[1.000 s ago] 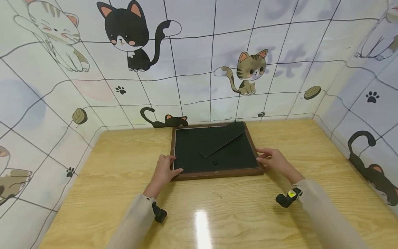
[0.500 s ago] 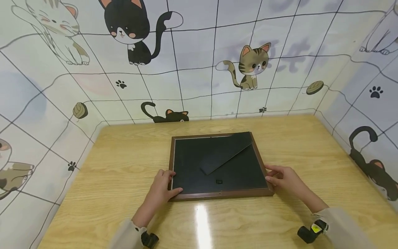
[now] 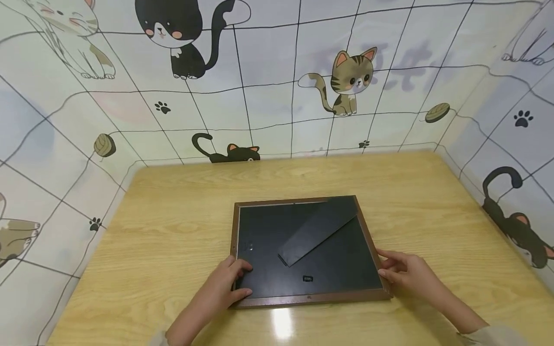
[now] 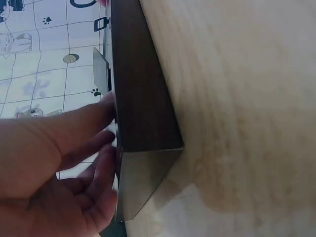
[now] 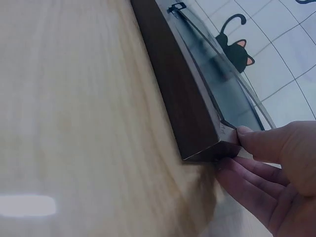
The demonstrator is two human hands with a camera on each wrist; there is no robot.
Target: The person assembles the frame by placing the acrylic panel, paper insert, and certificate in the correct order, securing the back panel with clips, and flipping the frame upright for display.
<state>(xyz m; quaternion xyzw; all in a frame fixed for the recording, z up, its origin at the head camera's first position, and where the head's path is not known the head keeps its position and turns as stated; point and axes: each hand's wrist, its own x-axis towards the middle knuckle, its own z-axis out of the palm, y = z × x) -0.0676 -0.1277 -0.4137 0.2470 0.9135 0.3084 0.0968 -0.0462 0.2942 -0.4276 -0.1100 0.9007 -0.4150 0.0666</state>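
A picture frame with a brown rim lies back side up on the wooden table. Its black backing carries a slanted easel leg and a small hanging loop. At the near left corner my left hand holds the rim, thumb and fingertips over the edge of the backing. My right hand pinches the right rim low down, thumb on top. In the right wrist view its fingers reach against the outer side of the rim, by the corner. The frame's front is hidden.
The wooden table runs back to a cloth wall printed with cats and grid lines, with similar walls at left and right. A bright light reflection shows on the tabletop near the front.
Both hands have drawn the picture frame across the table toward me, away from the back wall. Their hold on its two sides stays much the same. The head view has tilted slightly down.
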